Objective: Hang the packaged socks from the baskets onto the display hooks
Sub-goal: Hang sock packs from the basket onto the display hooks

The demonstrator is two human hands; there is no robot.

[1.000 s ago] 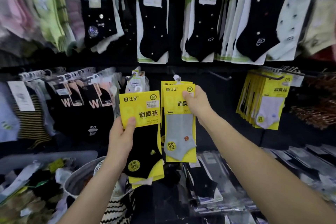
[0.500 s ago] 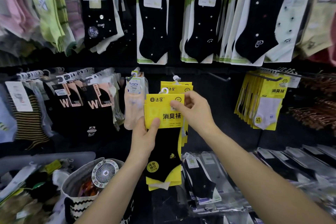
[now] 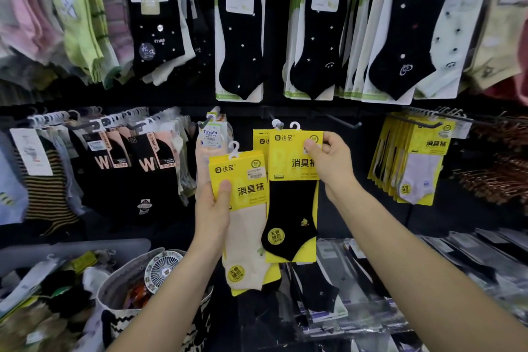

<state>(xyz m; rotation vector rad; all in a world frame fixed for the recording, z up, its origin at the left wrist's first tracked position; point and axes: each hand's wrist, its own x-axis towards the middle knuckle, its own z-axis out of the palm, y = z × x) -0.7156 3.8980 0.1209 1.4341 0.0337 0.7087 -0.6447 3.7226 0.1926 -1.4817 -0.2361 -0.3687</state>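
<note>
My right hand (image 3: pixel 328 163) pinches the top right corner of a yellow pack with a black sock (image 3: pixel 291 208). The pack's white hanger sits at the display hook (image 3: pixel 278 123), in front of other yellow packs there. My left hand (image 3: pixel 213 208) grips a small stack of yellow packs, a cream sock pack (image 3: pixel 245 203) foremost, held just left of the hook and lower. More yellow card edges show under the cream pack.
A black-and-white patterned basket (image 3: pixel 114 294) with a small fan stands at lower left, beside a grey bin (image 3: pixel 74 248) of loose socks. Clear-wrapped sock packs (image 3: pixel 428 280) lie on the shelf at lower right. Full hooks of socks hang all around; a bare hook (image 3: pixel 343 121) juts right of centre.
My right hand took the black sock pack from the left hand's stack and raised it to the hook. A cream sock pack now fronts the stack in my left hand.
</note>
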